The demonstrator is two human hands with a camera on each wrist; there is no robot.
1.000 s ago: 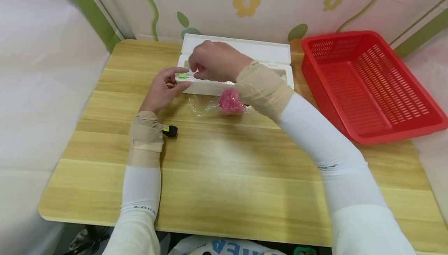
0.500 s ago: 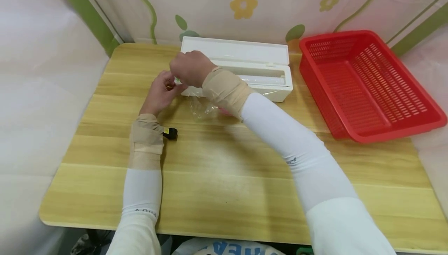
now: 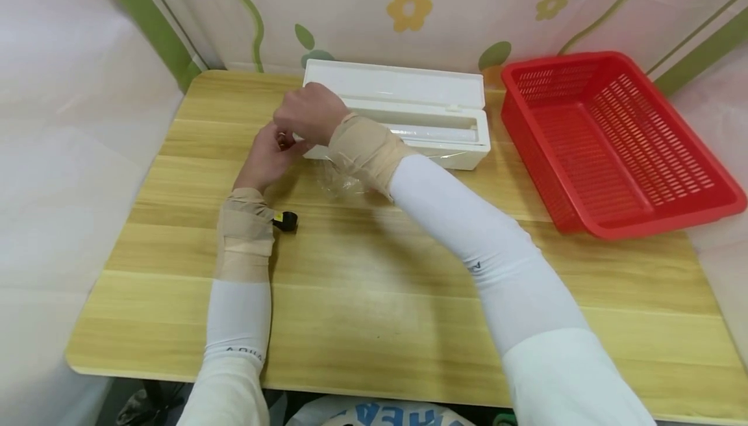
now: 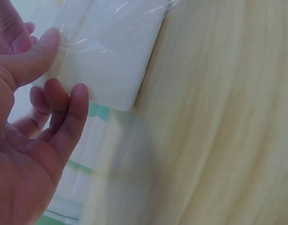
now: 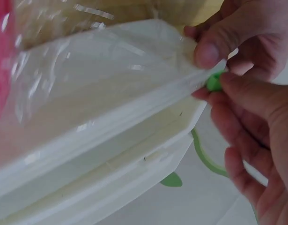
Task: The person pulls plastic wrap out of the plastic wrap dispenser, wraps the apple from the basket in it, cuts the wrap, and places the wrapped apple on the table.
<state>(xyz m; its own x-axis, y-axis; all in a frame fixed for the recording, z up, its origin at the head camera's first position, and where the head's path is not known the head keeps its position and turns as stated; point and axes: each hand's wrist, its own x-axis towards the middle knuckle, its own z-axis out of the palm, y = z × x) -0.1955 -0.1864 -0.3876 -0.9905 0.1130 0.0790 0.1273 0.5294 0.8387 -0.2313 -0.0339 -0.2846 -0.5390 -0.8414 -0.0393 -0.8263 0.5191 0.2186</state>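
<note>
A white cling film dispenser box [image 3: 461, 158] stands at the back of the table with its lid [image 3: 403, 83] raised. Inside lies a roll of film [image 3: 435, 133], and clear cling film [image 3: 341, 180] hangs over the front. At the box's left end, my right hand [image 3: 312, 114] pinches a small green slide cutter [image 5: 214, 82] between thumb and finger. My left hand [image 3: 264, 160] grips the same end, its thumb on the film-covered edge. Behind the film in the right wrist view is something pink [image 5: 1, 56]; in the head view my right arm hides it.
A red plastic basket [image 3: 569, 208] stands to the right of the box. The wooden table [image 3: 374, 322] reaches back to a curtain with flower prints [image 3: 409, 8]. A small black camera [image 3: 286, 221] sits on my left wrist.
My right hand has moved left along the box to its left end and now pinches the green cutter. The right forearm now covers the pink thing. My left hand has stayed at the left end.
</note>
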